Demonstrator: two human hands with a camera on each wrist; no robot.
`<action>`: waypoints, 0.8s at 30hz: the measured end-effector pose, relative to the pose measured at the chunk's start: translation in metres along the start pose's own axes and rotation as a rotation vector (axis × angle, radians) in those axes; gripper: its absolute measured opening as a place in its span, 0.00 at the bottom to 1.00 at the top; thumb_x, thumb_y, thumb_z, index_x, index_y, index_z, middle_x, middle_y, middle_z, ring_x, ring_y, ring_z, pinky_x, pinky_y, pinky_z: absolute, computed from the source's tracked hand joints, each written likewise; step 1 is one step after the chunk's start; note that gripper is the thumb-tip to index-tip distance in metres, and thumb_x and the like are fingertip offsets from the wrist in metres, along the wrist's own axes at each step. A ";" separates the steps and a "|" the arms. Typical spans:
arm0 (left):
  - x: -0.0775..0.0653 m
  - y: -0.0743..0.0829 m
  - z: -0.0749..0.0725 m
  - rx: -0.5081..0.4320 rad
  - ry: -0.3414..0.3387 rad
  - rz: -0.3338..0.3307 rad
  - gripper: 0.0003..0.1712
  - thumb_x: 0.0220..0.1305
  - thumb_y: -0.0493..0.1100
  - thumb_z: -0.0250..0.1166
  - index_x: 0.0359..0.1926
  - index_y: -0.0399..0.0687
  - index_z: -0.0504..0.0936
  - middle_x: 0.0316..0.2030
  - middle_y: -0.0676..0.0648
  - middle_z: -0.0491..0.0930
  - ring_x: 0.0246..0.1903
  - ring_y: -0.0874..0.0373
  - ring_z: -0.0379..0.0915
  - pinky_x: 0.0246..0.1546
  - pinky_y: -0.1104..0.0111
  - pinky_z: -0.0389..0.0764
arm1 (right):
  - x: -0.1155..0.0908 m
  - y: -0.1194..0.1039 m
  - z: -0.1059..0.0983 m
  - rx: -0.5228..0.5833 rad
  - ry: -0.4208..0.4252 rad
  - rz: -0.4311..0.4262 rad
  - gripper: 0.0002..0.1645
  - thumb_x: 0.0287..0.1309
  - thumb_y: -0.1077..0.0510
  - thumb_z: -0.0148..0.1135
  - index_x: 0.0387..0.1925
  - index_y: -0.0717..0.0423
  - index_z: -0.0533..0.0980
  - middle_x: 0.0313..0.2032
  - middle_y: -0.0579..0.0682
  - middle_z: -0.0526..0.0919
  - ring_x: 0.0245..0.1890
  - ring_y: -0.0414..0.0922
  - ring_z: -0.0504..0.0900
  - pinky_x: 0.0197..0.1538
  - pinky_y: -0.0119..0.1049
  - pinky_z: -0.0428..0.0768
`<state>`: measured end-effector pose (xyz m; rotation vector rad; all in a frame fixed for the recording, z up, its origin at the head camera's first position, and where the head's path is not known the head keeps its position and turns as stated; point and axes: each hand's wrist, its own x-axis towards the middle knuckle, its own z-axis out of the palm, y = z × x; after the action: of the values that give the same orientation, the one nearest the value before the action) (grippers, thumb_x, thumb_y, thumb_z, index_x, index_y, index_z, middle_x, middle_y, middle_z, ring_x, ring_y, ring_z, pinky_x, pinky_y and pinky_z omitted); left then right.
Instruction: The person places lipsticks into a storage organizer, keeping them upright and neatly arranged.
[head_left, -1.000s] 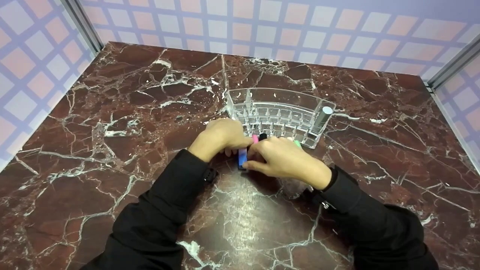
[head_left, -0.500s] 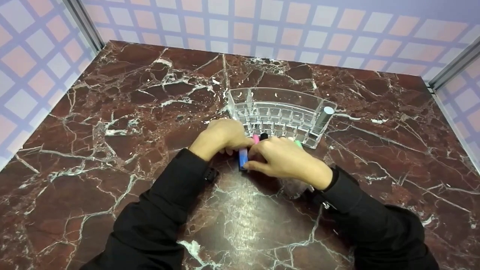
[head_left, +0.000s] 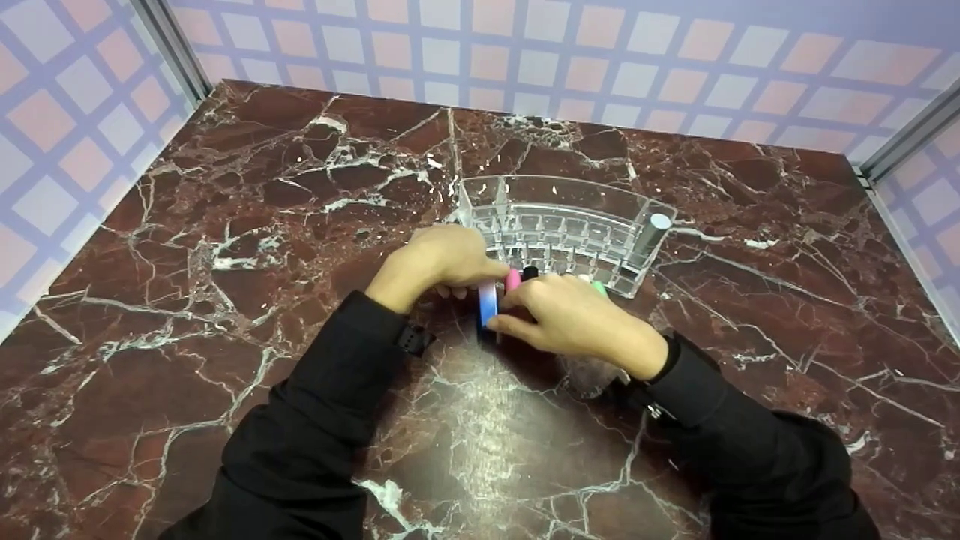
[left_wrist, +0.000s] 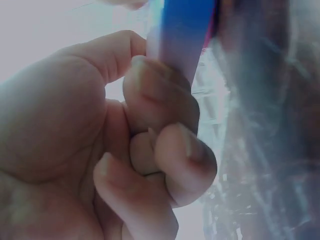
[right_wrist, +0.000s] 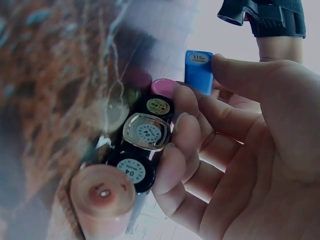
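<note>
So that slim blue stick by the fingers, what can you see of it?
The blue stick is slim and box-shaped, with flat, glossy, plastic-looking sides. Its color fades from blue, at the end nearer the person, to pale lilac. The blue end carries a small oval label, its print too blurred to read surely. The left hand pinches the pale end; the right hand has its thumb against the blue end.

Right hand at a blue cosmetic tube
Its thumb touches the blue cosmetic tube; leading away from it come a pink tube, a gold-labelled black tube, a gold-rimmed tube, a white-labelled black tube and, farthest, a peach tube.
</note>
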<state>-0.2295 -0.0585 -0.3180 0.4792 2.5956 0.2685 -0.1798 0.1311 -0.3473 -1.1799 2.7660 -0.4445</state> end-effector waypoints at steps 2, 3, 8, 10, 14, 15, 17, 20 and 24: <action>-0.002 -0.001 -0.003 0.006 0.033 0.024 0.30 0.74 0.65 0.52 0.23 0.51 0.77 0.22 0.49 0.81 0.20 0.58 0.74 0.25 0.66 0.75 | 0.000 0.000 -0.001 0.014 -0.005 0.001 0.20 0.72 0.42 0.61 0.28 0.50 0.79 0.19 0.41 0.74 0.17 0.38 0.72 0.20 0.36 0.75; -0.002 -0.001 -0.004 0.013 0.051 0.035 0.29 0.74 0.65 0.52 0.23 0.51 0.77 0.23 0.50 0.80 0.21 0.57 0.73 0.26 0.66 0.75 | 0.000 0.000 -0.001 0.021 -0.006 0.002 0.20 0.73 0.42 0.61 0.28 0.50 0.79 0.18 0.41 0.73 0.16 0.38 0.72 0.20 0.36 0.75; -0.005 0.000 -0.008 0.027 0.120 0.061 0.29 0.76 0.64 0.52 0.21 0.53 0.71 0.20 0.53 0.70 0.21 0.59 0.66 0.28 0.65 0.74 | 0.000 0.001 -0.003 0.067 0.000 0.005 0.19 0.74 0.44 0.60 0.30 0.52 0.80 0.19 0.42 0.75 0.16 0.37 0.72 0.22 0.36 0.76; -0.007 0.001 -0.010 0.007 0.145 0.062 0.30 0.76 0.64 0.52 0.18 0.53 0.67 0.18 0.55 0.65 0.19 0.60 0.62 0.25 0.66 0.71 | 0.001 0.002 -0.004 0.090 0.018 0.002 0.18 0.73 0.44 0.61 0.32 0.52 0.81 0.20 0.42 0.77 0.17 0.37 0.73 0.24 0.36 0.78; -0.012 0.000 -0.014 -0.039 0.206 0.083 0.31 0.76 0.61 0.52 0.16 0.54 0.64 0.15 0.56 0.61 0.16 0.62 0.56 0.21 0.69 0.65 | 0.002 0.003 -0.009 0.148 0.058 0.007 0.16 0.73 0.45 0.62 0.37 0.53 0.83 0.25 0.43 0.84 0.18 0.35 0.76 0.28 0.35 0.80; -0.013 0.000 -0.015 -0.057 0.221 0.092 0.31 0.77 0.61 0.53 0.16 0.54 0.64 0.15 0.57 0.60 0.15 0.63 0.54 0.20 0.70 0.63 | 0.003 0.004 -0.010 0.161 0.066 0.008 0.16 0.73 0.46 0.62 0.39 0.54 0.83 0.26 0.43 0.85 0.18 0.35 0.76 0.29 0.35 0.80; -0.015 -0.001 -0.017 -0.081 0.249 0.118 0.30 0.77 0.60 0.52 0.17 0.54 0.63 0.14 0.57 0.60 0.14 0.63 0.53 0.19 0.71 0.61 | 0.003 0.004 -0.014 0.181 0.083 0.019 0.16 0.72 0.46 0.63 0.42 0.54 0.83 0.29 0.44 0.87 0.17 0.36 0.75 0.29 0.35 0.80; -0.016 -0.001 -0.019 -0.125 0.284 0.151 0.30 0.78 0.59 0.51 0.17 0.55 0.63 0.15 0.58 0.60 0.14 0.64 0.52 0.19 0.72 0.59 | 0.004 0.006 -0.021 0.186 0.119 0.041 0.17 0.70 0.47 0.66 0.46 0.57 0.83 0.37 0.49 0.88 0.20 0.39 0.77 0.34 0.37 0.82; -0.018 0.002 -0.022 -0.157 0.324 0.167 0.30 0.79 0.59 0.49 0.18 0.55 0.63 0.15 0.57 0.61 0.15 0.64 0.54 0.18 0.72 0.59 | 0.003 0.008 -0.029 0.203 0.163 0.092 0.19 0.67 0.49 0.70 0.50 0.58 0.82 0.44 0.53 0.89 0.28 0.42 0.82 0.38 0.38 0.83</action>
<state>-0.2252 -0.0658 -0.2908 0.6414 2.8176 0.6504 -0.1940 0.1408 -0.3220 -1.0078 2.8099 -0.8236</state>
